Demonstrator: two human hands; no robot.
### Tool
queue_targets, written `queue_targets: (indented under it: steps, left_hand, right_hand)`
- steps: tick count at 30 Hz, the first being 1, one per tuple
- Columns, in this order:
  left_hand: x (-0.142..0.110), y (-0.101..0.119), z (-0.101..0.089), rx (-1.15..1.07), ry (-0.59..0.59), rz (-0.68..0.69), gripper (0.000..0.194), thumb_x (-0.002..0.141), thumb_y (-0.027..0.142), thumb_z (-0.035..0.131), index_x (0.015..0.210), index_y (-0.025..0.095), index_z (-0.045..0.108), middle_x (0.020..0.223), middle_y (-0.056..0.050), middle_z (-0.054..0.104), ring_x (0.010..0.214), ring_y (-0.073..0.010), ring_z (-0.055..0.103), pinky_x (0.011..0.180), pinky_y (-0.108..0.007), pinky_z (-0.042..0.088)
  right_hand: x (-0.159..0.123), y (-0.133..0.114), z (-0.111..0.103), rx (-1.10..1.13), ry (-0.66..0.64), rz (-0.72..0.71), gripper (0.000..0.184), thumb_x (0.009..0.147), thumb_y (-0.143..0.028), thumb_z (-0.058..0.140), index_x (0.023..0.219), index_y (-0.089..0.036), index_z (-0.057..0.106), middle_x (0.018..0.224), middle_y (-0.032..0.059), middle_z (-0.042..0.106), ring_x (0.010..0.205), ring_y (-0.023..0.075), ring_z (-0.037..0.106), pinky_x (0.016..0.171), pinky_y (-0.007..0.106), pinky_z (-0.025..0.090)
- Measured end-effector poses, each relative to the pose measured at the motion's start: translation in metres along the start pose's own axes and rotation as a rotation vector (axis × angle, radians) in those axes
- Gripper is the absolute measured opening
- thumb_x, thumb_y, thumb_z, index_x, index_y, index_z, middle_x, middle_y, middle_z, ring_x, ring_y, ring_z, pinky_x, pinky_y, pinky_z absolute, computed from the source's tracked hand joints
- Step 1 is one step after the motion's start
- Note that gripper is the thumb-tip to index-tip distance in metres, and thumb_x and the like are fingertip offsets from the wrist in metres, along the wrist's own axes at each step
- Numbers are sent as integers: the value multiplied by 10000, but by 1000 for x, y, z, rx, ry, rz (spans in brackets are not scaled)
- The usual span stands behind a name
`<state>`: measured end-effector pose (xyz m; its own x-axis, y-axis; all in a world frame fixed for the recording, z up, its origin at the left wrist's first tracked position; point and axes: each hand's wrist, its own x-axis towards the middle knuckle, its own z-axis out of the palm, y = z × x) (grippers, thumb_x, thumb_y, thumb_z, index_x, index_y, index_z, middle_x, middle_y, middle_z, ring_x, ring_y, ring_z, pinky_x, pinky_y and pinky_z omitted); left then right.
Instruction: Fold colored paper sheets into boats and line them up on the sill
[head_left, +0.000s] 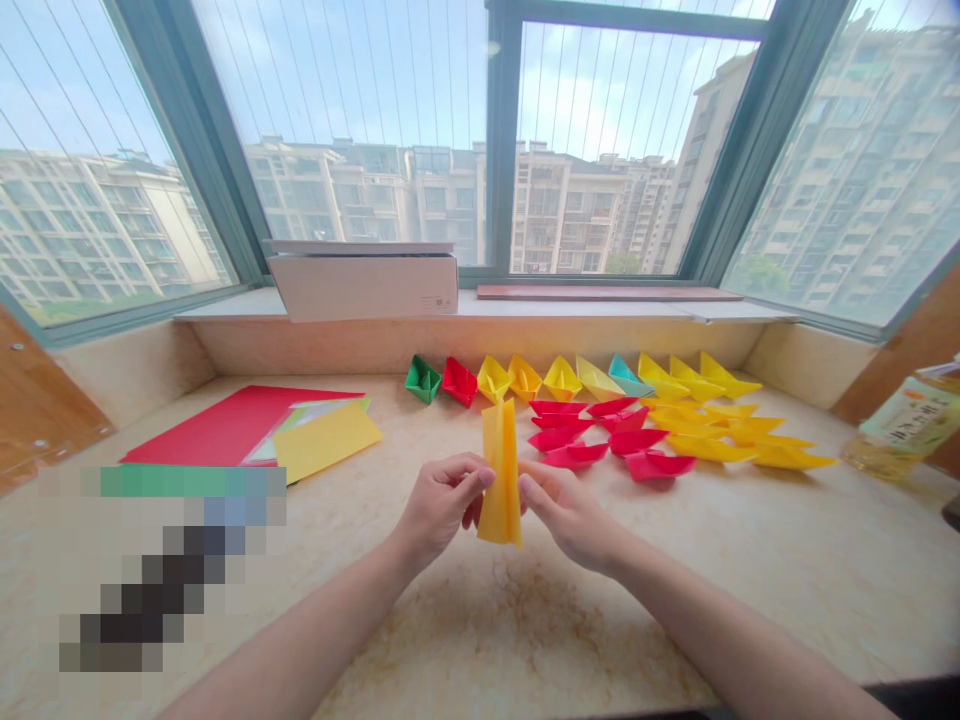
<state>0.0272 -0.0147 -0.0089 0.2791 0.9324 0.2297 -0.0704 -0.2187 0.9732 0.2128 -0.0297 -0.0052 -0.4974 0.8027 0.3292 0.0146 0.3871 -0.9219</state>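
A folded sheet of yellow paper [498, 475] is held upright above the counter, between my two hands. My left hand [448, 500] pinches its left side with the thumb in front. On the right side, my right hand [564, 508] grips the paper's edge between thumb and fingers. The paper is narrow and tall, with its layers slightly apart. Beyond it stands a row of folded paper boats, among them a green boat [423, 379], a red boat [460, 382] and a blue boat [628, 376]. Several pink-red boats [574, 456] and yellow boats [791, 457] lie to the right.
Red sheets [217, 425] and a yellow sheet [330, 440] lie flat on the left of the marble counter [525, 630]. A white box [364, 285] rests on the window ledge. A labelled bottle [907, 425] is at the far right. The lower left is pixelated.
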Motion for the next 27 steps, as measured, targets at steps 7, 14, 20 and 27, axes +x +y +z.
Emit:
queue_targets:
  steps: [7, 14, 20, 27]
  left_hand:
    - [3, -1, -2, 19, 39, 13, 447, 780, 563, 704, 686, 128, 665, 684, -19, 598, 437, -77, 501, 385, -200, 378]
    - [7, 3, -10, 56, 162, 35, 399, 787, 540, 697, 748, 144, 673, 666, -22, 633, 448, -92, 489, 395, -209, 376]
    - [16, -2, -20, 171, 288, -50, 384, 799, 531, 675, 744, 151, 680, 546, 3, 611, 417, -90, 472, 410, -200, 345]
    - [18, -3, -21, 205, 301, -82, 377, 787, 522, 676, 781, 145, 686, 604, -18, 668, 473, -128, 568, 452, -218, 407]
  right_hand:
    - [0, 3, -5, 146, 178, 96, 432, 953, -562, 482, 1072, -206, 696, 938, 55, 744, 835, 232, 697, 749, 349, 566]
    - [6, 15, -22, 255, 407, 181, 461, 831, -530, 681, 1137, -185, 684, 1011, 102, 758, 862, 289, 730, 708, 393, 590]
    - [8, 16, -29, 287, 442, 141, 406, 861, -478, 670, 1157, -201, 684, 1068, 94, 753, 906, 274, 730, 772, 404, 591]
    - [9, 15, -30, 290, 417, 112, 383, 856, -466, 677, 1136, -206, 701, 1123, 93, 744, 1028, 291, 701, 849, 420, 573]
